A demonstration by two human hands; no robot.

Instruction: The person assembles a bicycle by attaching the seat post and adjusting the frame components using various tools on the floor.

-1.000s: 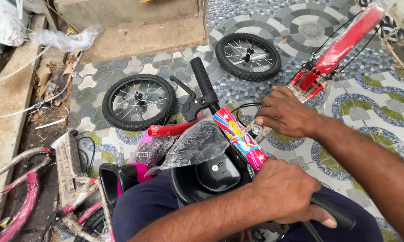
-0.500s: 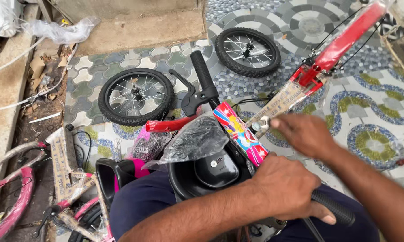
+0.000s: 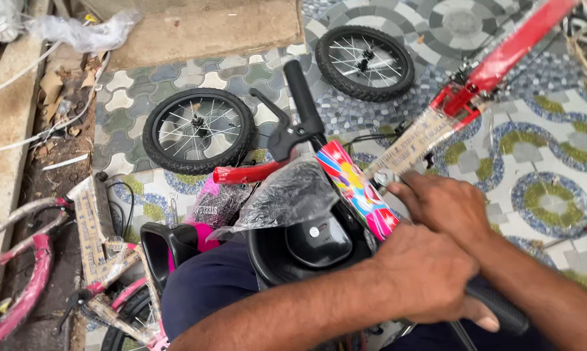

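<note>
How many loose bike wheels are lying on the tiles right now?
2: one wheel left of the handlebar, another wheel farther back to its right. A tyre at bottom left may be a third.

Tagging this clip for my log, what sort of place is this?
Probably an outdoor paved yard used for putting together children's bicycles: patterned paving tiles, two loose wheels on the ground, and wrapped bicycle frames beside the hands.

2 loose wheels [image 3: 198, 130], pink frame [image 3: 20, 286]
</note>
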